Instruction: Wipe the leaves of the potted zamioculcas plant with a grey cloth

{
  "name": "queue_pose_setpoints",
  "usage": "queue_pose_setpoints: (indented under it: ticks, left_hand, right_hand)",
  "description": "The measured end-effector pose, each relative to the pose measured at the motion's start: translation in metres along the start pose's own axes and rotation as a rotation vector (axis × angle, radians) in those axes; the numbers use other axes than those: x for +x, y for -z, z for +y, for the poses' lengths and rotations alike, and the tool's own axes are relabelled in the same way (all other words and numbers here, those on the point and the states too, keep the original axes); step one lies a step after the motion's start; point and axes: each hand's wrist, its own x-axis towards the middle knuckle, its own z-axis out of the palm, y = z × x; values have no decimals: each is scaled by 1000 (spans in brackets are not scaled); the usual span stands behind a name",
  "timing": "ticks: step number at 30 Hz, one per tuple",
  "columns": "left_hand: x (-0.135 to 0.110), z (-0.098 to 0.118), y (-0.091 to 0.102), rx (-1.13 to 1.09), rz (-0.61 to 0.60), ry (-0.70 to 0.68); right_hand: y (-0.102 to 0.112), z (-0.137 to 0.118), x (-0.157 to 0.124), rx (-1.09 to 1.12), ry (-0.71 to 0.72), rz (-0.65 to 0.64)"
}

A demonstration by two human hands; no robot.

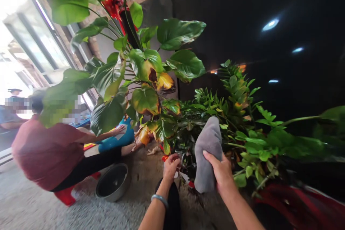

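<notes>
My right hand [221, 170] is closed on a grey cloth [207, 151], held up against the small-leaved green plant [237, 115] on the right. My left hand [171, 167], with a bracelet on its wrist, has its fingers curled low among the stems near the base of that plant; what it grips is hidden. A tall plant with big glossy leaves [140, 68], some yellowed and brown, rises just left of my hands, with a red ribbon [113, 5] tied at its top.
A person in a red top [48, 151] crouches at the left, one hand on a blue pot [118, 138]. A metal bowl [112, 182] sits on the rough floor. A dark glossy wall stands behind the plants; a red pot rim [302, 201] lies at lower right.
</notes>
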Motion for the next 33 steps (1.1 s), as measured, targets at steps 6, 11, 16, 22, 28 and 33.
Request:
queue_pose_setpoints:
  ticks: [6,11,16,22,28,33]
  left_hand:
    - [-53,2,4,-87,-16,-31]
    - [-111,19,-23,-277,-400,75]
    - [-129,26,-38,-335,-342,75]
    - [-127,33,-38,-310,-327,100]
    - [-130,33,-50,-328,-383,115]
    - [-133,42,-57,-320,-399,36]
  right_hand:
    - [26,39,-30,-24,-134,-123]
    - [39,50,-42,-43,-104,-154]
    - [42,39,-46,-26,-161,-199]
    - [33,22,-68,100,-160,-156]
    - [36,37,-63,-18,-81,-38]
    - [76,53,-65,-229,10,114]
